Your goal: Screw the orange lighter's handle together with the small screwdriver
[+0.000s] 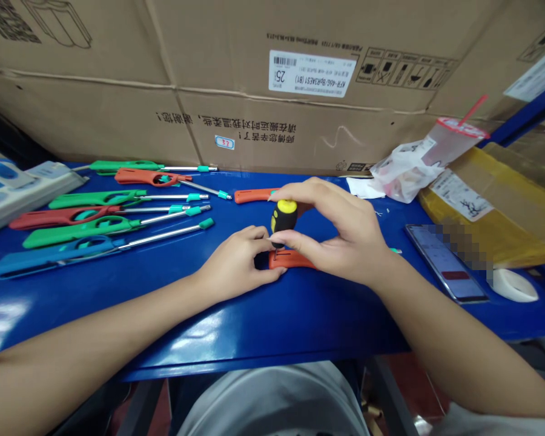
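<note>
Centre frame: right hand (340, 236) closed round a yellow-black screwdriver (284, 219), held upright, tip on the orange lighter (288, 259) lying on the blue desk (300, 315). Beside it, left hand (236, 260) pinches the lighter's left end (fingers bent). More long lighters (109, 224) upper left; phone (445, 263) right.

Green, red and blue long-nosed lighters (86, 229) are lying in a loose row on the left of the blue table (277, 315), metal tubes pointing right. Big cardboard boxes (209, 72) are standing along the back edge. Over on the right a phone (445, 263) is lying face up, screen glowing, a white rounded object (513, 284) sitting just beside it, and a crumpled plastic bag (404, 172) is lying just beside a tilted cup (454, 142) with a red straw (475, 109)
</note>
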{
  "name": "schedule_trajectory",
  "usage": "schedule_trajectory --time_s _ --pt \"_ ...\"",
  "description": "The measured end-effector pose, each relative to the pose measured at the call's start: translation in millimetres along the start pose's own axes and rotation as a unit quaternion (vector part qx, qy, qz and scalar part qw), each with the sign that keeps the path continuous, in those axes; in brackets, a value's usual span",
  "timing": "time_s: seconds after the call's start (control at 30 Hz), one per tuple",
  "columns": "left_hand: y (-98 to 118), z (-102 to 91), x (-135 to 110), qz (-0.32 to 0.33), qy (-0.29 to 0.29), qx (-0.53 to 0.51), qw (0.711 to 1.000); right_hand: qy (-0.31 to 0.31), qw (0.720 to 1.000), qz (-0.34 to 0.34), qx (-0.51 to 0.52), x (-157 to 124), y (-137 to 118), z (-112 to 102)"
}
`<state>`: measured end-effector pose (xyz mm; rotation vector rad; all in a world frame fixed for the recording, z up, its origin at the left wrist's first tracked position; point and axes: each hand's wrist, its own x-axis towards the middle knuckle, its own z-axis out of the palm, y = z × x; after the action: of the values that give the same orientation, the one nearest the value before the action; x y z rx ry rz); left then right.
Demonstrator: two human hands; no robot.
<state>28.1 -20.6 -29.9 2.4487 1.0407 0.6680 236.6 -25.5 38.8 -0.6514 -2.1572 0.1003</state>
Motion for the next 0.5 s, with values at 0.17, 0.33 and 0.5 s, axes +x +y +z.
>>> schedule_trajectory --time_s 0.17,0.33,0.5 --pt "-2.0 2.0 -0.6 -0.002 -0.003 -0.015 1.0 -0.022 0.999 0.031 0.038 -0.8 -7.4 2.2" --pt "1.4 -4.2 -0.7 -0.002 -0.008 0.013 1.0 0.033 0.991 0.08 0.099 4.9 -10.3 -12.9" --pt "12.9 -34.7 -3.0 -0.011 -0.11 0.122 0.986 0.131 0.974 0.143 0.114 5.2 12.7 -29.0"
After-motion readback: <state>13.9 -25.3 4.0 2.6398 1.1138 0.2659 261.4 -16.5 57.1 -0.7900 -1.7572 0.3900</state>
